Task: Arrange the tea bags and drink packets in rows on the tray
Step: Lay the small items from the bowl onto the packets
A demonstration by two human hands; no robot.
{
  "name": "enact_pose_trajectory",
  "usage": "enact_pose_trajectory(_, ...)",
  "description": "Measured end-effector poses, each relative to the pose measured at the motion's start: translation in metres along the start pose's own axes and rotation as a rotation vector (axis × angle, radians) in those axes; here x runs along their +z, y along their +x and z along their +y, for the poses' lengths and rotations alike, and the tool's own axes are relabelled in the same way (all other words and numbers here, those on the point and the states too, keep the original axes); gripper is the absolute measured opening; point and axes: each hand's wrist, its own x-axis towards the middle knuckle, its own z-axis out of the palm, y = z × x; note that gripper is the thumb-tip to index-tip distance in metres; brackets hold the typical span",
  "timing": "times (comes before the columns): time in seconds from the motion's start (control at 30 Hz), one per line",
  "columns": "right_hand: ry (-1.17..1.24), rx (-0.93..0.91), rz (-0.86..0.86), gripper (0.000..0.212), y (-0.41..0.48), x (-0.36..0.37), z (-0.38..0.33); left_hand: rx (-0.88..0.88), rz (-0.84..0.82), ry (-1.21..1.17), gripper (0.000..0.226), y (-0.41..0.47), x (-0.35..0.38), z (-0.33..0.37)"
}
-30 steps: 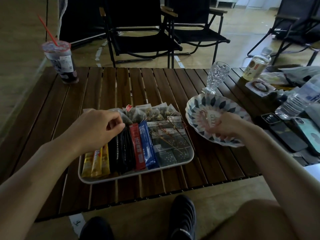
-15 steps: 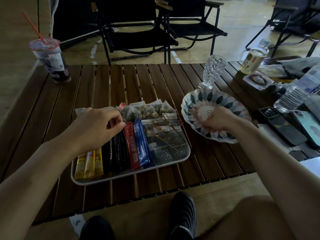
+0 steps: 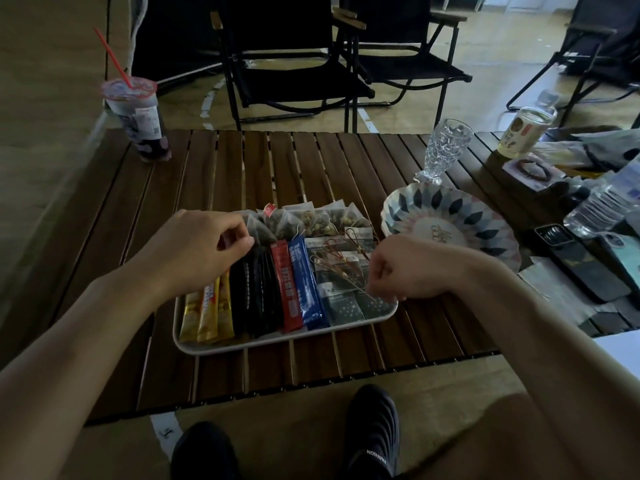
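The left hand sits over the back-left part of the tray. Its fingers are curled and the thumb is drawn against them, right at the top ends of the black packets. Whether it nips one of them, catches the tea bag just behind, or only nudges, I cannot tell. The right hand hangs over the tray's right side in a loose fist. Something thin may sit between its fingertips, but the dim light hides it, so I cannot say what it holds, if anything.

The job looks close to finished. Stick packets lie side by side along the front: yellow packets, the black ones, a red packet and a blue packet. To their right, flat tea bags overlap in a column, with strings and tags lying loose across them. A row of pyramid tea bags runs along the back edge. Every tea bag and packet I can see is on the tray. What remains, I judge, is straightening, since the black packets overlap unevenly and the strings look tangled.

The tray's back-left corner is behind the left hand, and its right rim is under the right wrist. The right forearm covers part of the patterned plate beside the tray. The print on the packets is too dark to read.
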Motion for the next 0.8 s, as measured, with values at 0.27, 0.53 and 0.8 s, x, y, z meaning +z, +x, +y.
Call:
enact_pose_trajectory(0.27,-0.137,0.044,0.010,0.017,0.009,0.018,-0.017,0.005,-0.003,0.001,0.009,-0.004,-0.002,-0.011)
enact_pose_trajectory(0.53,-0.115,0.046,0.078,0.021,0.014,0.012,-0.013,-0.044,-0.011,-0.016,0.011,0.001,-0.007,-0.016)
enact_pose_trajectory(0.8,0.154,0.416,0.022,0.022,0.010,-0.005,0.012,-0.533,-0.007,0.101,0.018,-0.013,-0.022,-0.042)
